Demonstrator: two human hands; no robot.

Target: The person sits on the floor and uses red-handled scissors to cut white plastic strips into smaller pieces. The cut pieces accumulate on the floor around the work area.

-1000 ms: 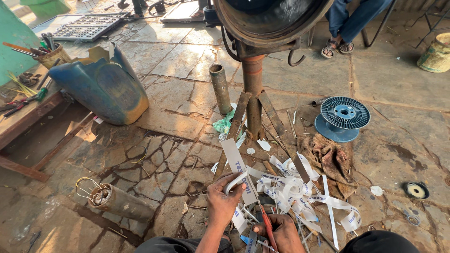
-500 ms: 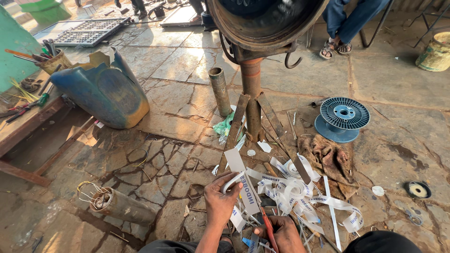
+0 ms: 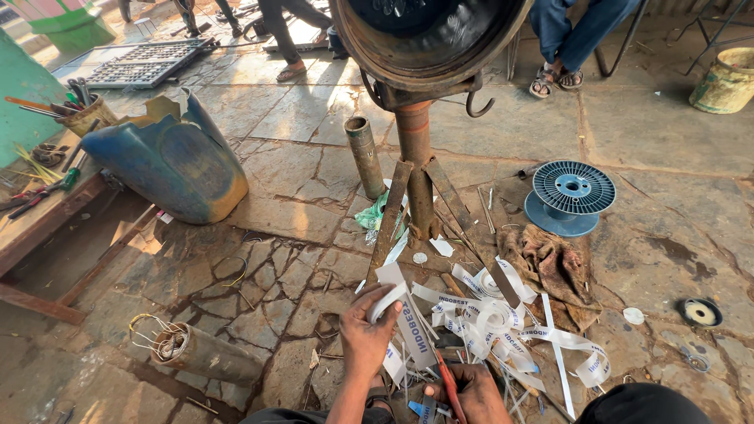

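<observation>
White plastic strip, printed with dark lettering, is curling through the person's left hand point(image 3: 365, 334), whose grip is pinching a loop of that strip point(image 3: 390, 294) between thumb and fingers, seemingly to keep the springy band from uncoiling. It is being held low over the cracked stone floor point(image 3: 275, 196), just in front of the slanted rusty metal legs point(image 3: 393, 220) of a stand, so the loose end is hanging down toward the person's lap. The right hand point(image 3: 471, 392) is sitting at the bottom edge of the view, closed around a red-handled cutting tool point(image 3: 449, 385) pointing up toward the strip; the blades are mostly hidden, so I cannot tell whether they are biting the band. Keeping tool and strip close together looks like a way of working short pieces.

More cut lengths and coils of the same white band point(image 3: 503, 322) are lying in a tangle on the floor just to the right, touching one another, beside a crumpled brown rag point(image 3: 550, 267). A blue plastic spool point(image 3: 572, 195) is resting flat farther right, well apart from the hands. A rusty round drum point(image 3: 428, 39) is sitting on top of the stand's post. To the left, a dented blue plastic container point(image 3: 169, 165) is leaning near a wooden surface point(image 3: 39, 228) carrying hand tools, and a short rusty pipe with wire point(image 3: 188, 349) is lying near the left hand.
</observation>
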